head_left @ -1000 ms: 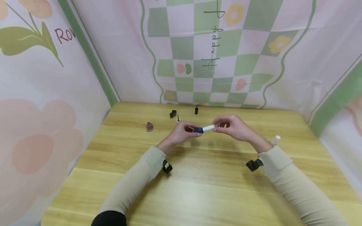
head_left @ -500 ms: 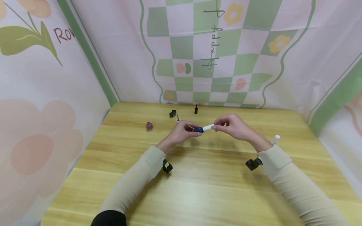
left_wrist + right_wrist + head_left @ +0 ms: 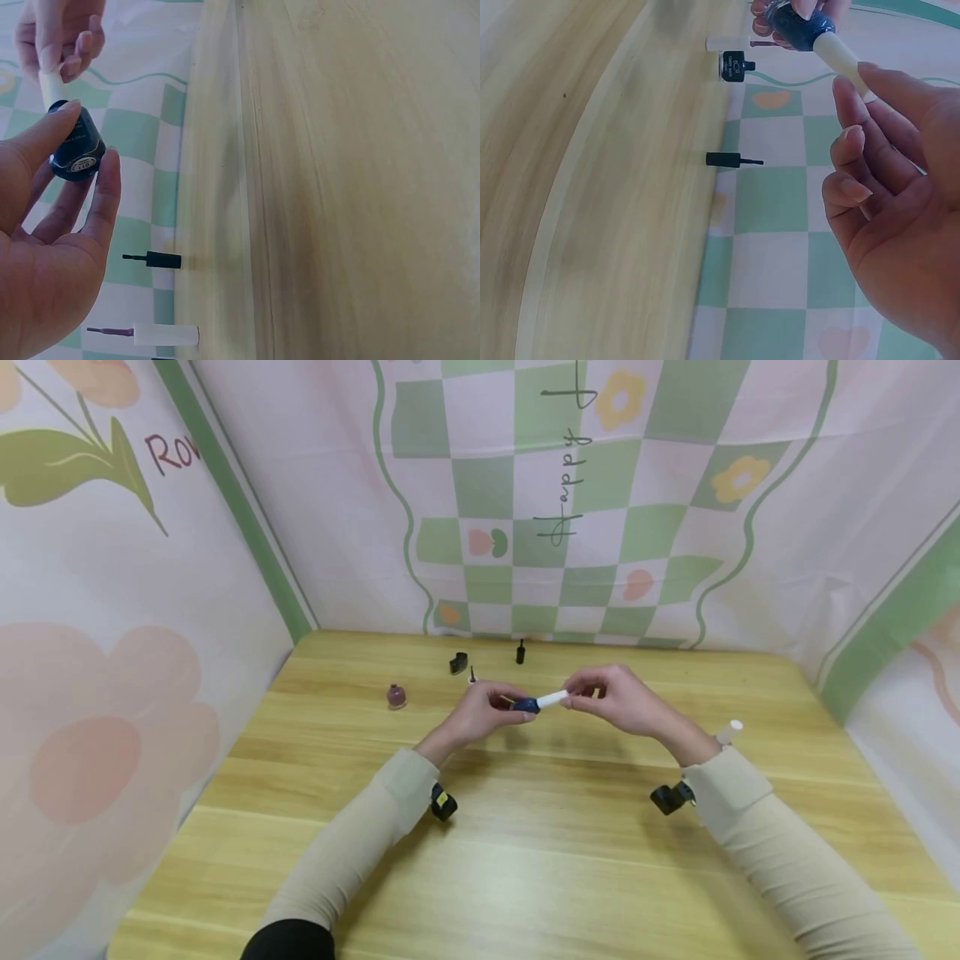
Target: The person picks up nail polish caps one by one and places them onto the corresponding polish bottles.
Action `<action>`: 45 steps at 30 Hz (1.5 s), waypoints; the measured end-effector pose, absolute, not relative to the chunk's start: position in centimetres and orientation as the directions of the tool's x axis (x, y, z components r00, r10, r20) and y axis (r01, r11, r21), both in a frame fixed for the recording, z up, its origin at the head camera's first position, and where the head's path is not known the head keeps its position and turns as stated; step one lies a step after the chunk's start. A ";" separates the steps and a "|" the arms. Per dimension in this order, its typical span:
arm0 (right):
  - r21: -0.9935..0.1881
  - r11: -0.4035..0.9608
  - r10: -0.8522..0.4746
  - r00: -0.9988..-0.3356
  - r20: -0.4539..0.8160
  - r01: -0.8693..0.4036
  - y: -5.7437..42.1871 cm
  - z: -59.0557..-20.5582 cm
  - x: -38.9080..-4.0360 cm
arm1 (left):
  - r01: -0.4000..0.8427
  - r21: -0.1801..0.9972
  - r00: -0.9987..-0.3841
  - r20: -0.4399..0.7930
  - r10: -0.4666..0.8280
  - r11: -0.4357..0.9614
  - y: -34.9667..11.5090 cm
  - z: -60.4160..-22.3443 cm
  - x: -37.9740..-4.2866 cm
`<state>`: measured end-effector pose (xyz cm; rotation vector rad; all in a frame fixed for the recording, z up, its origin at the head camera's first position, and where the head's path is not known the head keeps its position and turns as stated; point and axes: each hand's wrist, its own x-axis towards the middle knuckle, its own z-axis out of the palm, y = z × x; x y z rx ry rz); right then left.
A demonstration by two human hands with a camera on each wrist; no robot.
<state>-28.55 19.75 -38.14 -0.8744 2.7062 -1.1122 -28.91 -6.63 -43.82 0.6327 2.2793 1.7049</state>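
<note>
- Above wooden table [image 3: 480, 877], gripped tilted blue bottle [image 3: 527, 705] between thumb and fingers of left hand [image 3: 480, 710].
- With right hand [image 3: 618, 700], pinched far end of white cap [image 3: 553, 699], aligned with blue bottle.
- Probably called for steadying blue bottle and turning white cap squarely on its axis.
- Showed upright brush cap [image 3: 166, 334] whole in left wrist view; mostly hid it in head view.
- Showed round label [image 3: 80, 163] only in left wrist view.

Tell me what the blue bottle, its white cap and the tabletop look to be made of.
The blue bottle: probably glass, smooth and glossy, judging by its shiny highlights; clear plastic is possible.
The white cap: likely plastic, smooth and opaque, with even colour and no metallic glint.
The tabletop: wood or wood-look laminate, satin, showing streaky grain and a soft light reflection.
</note>
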 end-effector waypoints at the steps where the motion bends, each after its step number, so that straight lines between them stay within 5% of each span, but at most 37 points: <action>1: -0.669 0.572 -0.538 -0.833 0.129 -0.474 19.8 -38.1 -28.5 | 0.203 0.952 -0.882 0.075 0.466 0.231 -6.6 -43.8 -28.9; 45: -0.636 0.579 -0.573 -0.810 0.128 -0.510 19.6 -38.0 -28.3 | 0.219 0.947 -0.874 0.083 0.480 0.234 -6.6 -43.7 -28.6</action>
